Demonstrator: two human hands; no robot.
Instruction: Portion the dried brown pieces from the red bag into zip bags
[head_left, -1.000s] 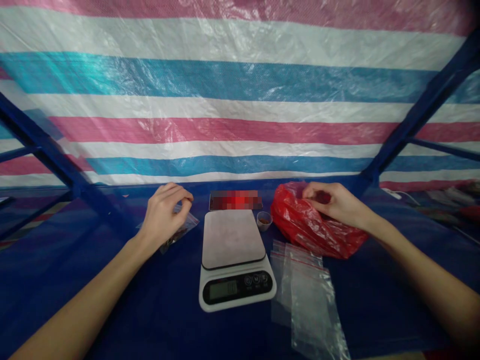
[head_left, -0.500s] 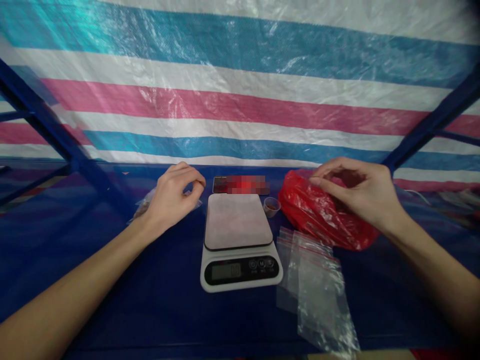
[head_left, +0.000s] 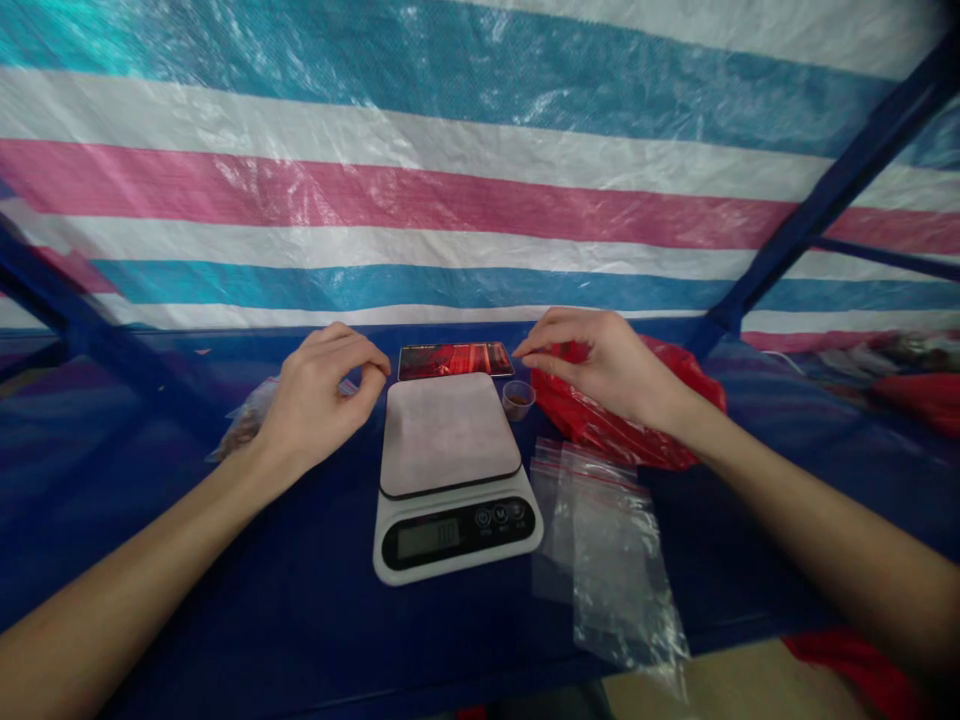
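My left hand (head_left: 326,395) hovers left of the kitchen scale (head_left: 450,435), thumb and forefinger pinched together; anything between them is too small or hidden to make out. Behind that wrist lies a clear bag with brownish contents (head_left: 251,415), partly covered. My right hand (head_left: 592,355) is over the left part of a red plastic bag (head_left: 675,385), its fingertips closed beside a small clear cup (head_left: 518,400) with something brown inside. What those fingertips hold, if anything, I cannot tell. The scale's plate is bare and its display seems to read 0.0.
Clear zip bags (head_left: 615,540) lie overlapping to the right of the scale. Behind it is a phone (head_left: 456,360) with a lit red screen. Blue metal posts (head_left: 817,220) stand at both sides, with a striped plastic sheet (head_left: 420,190) at the back. Red material (head_left: 926,395) is at far right.
My right hand has moved left from above the red bag towards the small cup and phone. My left hand keeps its pinch. The camera view has shifted slightly to the right.
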